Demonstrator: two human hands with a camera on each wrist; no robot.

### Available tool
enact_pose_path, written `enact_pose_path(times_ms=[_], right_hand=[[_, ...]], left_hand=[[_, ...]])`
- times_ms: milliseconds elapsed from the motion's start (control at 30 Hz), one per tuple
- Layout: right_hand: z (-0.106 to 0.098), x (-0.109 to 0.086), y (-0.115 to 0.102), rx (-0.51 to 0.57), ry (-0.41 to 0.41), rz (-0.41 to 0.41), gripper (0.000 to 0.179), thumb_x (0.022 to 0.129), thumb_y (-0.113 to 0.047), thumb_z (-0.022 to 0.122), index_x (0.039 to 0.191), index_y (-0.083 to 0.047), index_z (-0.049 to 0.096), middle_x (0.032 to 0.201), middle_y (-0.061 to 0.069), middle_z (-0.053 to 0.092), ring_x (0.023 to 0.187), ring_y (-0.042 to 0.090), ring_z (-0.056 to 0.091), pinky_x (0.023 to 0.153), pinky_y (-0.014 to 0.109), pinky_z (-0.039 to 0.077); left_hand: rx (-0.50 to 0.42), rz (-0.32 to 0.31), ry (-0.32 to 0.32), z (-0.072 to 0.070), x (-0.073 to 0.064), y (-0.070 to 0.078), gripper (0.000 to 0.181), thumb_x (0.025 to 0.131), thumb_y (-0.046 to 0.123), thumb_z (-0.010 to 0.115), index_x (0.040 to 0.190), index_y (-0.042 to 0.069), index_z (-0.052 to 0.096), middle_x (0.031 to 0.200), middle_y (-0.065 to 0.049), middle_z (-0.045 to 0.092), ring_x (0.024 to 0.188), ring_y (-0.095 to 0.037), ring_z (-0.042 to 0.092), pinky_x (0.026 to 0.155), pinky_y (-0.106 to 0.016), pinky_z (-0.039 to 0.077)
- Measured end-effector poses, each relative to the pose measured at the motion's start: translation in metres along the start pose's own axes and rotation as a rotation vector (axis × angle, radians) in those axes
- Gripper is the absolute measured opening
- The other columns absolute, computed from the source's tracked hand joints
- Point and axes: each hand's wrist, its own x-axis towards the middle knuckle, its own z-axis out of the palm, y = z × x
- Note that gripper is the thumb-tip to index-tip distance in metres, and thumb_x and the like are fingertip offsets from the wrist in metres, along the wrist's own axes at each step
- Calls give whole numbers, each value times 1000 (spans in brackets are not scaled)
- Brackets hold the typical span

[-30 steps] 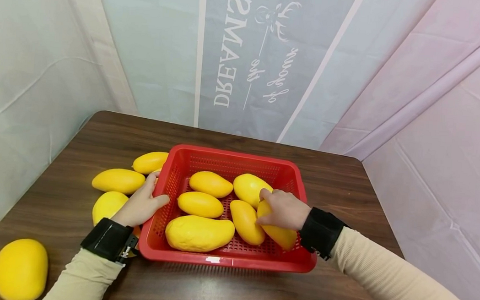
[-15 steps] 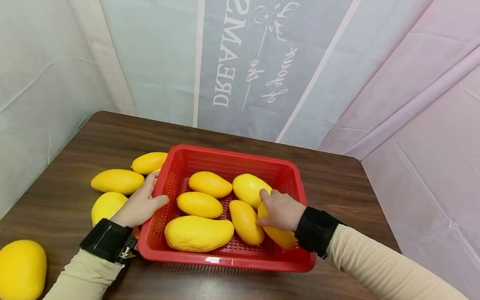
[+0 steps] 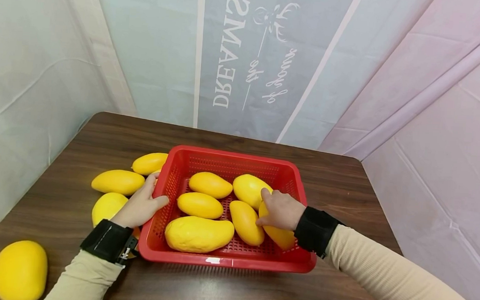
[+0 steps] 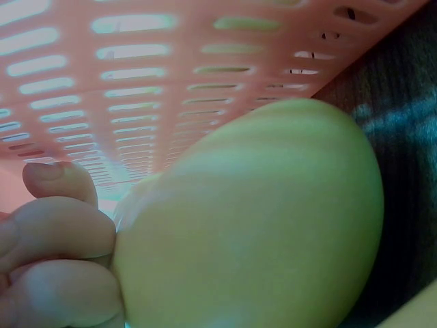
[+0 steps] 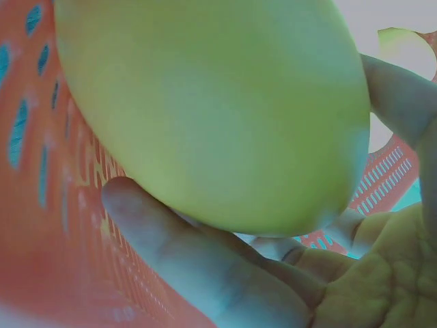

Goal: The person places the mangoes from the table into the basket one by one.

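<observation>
A red perforated plastic basket (image 3: 227,261) stands on the table with several yellow mangoes lying in it. My left hand (image 3: 137,208) grips the basket's left side, thumb over the rim and fingers outside. In the left wrist view, those fingers (image 4: 58,236) lie beside a mango (image 4: 259,219) next to the basket wall. Inside the basket's right end, my right hand (image 3: 282,210) holds a mango (image 3: 281,237), partly hidden under the palm. The right wrist view shows this mango (image 5: 212,116) between thumb and fingers, close to the basket wall.
Left of the basket, loose mangoes (image 3: 117,181) lie on the dark wooden table (image 3: 337,179), some partly hidden by my left hand. A bigger, blocky yellow fruit (image 3: 21,270) sits at the front left. A printed curtain (image 3: 270,55) hangs behind the table.
</observation>
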Motion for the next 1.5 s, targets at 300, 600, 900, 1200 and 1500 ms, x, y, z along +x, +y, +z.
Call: enact_pose_path(times_ms=[300,600,900,1200,1500], right_hand=[[-1,-2,0,-16,6,5,62,81,-38,79,124,-3,50,91,10,57,77,21,55,72,32,57],[-3,-4,1,-53,25,-42,55,81,-33,79,119,-1,55,85,9,56,74,20,56,73,33,58],[-8,-6,3,-44,24,-30,53,82,-30,78,118,1,56,88,9,59,73,20,56,74,33,59],[-25,-12,12,2,58,-11,47,82,-33,79,111,-3,58,89,8,62,78,20,56,76,34,60],[-32,-16,30,-5,165,0,55,80,-32,81,112,1,50,92,13,57,79,22,59,74,37,62]], left_hand=[[9,-4,1,-1,1,-1,73,97,9,50,155,14,6,143,-30,39,110,-42,65,77,-50,61],[5,0,-6,0,0,-1,74,97,9,50,156,14,6,143,-31,40,111,-43,64,77,-51,61],[7,-10,-3,-1,0,-2,73,97,9,50,155,16,7,144,-30,39,111,-43,64,76,-50,61],[-7,7,-6,-1,-1,-2,74,97,8,50,156,15,6,144,-31,39,112,-45,63,77,-51,61],[-7,11,-4,0,-2,-1,74,97,7,50,155,13,6,143,-31,39,113,-45,63,78,-51,61]])
